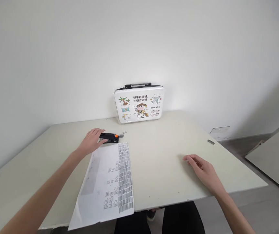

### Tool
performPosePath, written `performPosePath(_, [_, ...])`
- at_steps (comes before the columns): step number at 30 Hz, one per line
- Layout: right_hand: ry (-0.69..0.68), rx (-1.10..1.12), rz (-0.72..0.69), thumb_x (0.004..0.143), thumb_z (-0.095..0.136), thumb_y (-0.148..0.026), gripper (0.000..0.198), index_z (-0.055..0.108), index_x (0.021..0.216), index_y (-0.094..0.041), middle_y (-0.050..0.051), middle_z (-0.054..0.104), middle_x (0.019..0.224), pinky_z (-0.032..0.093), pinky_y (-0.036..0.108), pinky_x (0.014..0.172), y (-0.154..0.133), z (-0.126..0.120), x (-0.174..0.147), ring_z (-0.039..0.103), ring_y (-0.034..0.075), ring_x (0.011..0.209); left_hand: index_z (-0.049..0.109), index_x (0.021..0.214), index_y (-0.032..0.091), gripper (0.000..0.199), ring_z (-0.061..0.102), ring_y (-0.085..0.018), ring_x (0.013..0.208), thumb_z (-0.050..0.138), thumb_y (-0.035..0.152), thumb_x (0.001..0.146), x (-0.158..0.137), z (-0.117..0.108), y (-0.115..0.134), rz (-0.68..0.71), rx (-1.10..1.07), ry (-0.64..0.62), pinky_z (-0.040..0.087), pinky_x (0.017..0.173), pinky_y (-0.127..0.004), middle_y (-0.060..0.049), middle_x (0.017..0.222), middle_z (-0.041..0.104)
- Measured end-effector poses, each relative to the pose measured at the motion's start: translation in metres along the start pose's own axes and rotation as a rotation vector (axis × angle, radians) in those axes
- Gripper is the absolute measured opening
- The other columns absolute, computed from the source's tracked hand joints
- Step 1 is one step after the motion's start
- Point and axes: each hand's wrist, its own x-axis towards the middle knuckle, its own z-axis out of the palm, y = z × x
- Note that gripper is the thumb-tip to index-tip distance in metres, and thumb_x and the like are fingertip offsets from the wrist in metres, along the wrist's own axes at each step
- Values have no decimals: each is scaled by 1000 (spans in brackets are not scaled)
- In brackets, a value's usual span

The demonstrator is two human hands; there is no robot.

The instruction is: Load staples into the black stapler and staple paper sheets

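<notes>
Beyond a white printed paper sheet [102, 185], the left hand [92, 142] apparently grips an oblong black-and-orange stapler [111, 138]; the right hand [204, 170], fingers loosely half-open, is over the pale tabletop [158, 162].

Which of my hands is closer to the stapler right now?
Left. Your left hand is at the stapler, covering one end; your right hand is well apart from it, toward the table's right side.
</notes>
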Motion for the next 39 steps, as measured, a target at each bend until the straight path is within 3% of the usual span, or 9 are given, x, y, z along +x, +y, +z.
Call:
performPosePath(4, [10,4,15,96,53,-69,46,76,98,-29,6,80,105,51,31,70,-1,0,1,72,27,92,68,116,25,53,70,-35,106,47,67,92,18,1,-11,-38,-40,-109,53,93,-45,-10,119,75])
performPosePath(7, [6,16,20,96,53,-69,46,76,98,-29,6,80,105,51,31,72,-2,0,1,72,27,94,64,120,26,50,71,-32,98,44,64,95,9,4,-6,-80,-54,-83,54,82,-41,-8,118,75])
performPosePath(10, [6,25,15,96,54,-68,45,76,97,-28,5,80,102,50,30,71,-3,-1,1,71,26,91,59,126,25,49,71,-30,95,39,62,100,-5,5,16,-127,-96,7,54,81,-40,-8,120,73])
performPosePath(15, [-5,47,-3,97,53,-67,46,75,98,-27,7,80,103,50,31,72,-4,-2,2,71,27,93,55,122,24,45,70,-27,91,45,61,101,-23,-1,95,-76,-290,120,55,80,-38,-7,112,72])
performPosePath(18, [-11,57,-13,97,53,-66,45,75,96,-26,7,80,102,51,32,73,-6,-3,3,71,27,91,56,119,25,38,70,-28,97,49,57,101,-34,2,154,68,-406,47,55,85,-40,-7,111,72])
performPosePath(21, [-3,71,-23,97,53,-66,46,76,94,-26,7,80,103,51,33,75,-10,-3,4,71,27,91,56,116,27,31,71,-27,89,51,55,104,-50,14,208,113,-524,-74,55,75,-39,-6,106,73])
performPosePath(26, [5,136,-27,98,51,-66,47,74,93,-25,8,80,108,53,35,82,-27,4,-2,73,28,96,57,113,29,23,69,-27,89,51,50,106,-73,37,265,209,-570,-108,54,75,-41,-5,105,72])
performPosePath(34, [-92,190,-47,98,48,-71,53,73,93,-25,5,78,91,50,32,69,-42,21,-19,65,22,72,55,114,28,21,68,-28,90,50,47,107,-79,55,285,260,-542,-110,54,79,-46,-7,109,69])
performPosePath(39, [-108,192,-77,97,48,-74,57,75,93,-24,6,79,91,51,32,69,-40,20,-19,67,22,72,55,117,29,21,69,-27,91,50,47,107,-82,59,287,241,-574,-110,56,82,-45,-6,111,69])
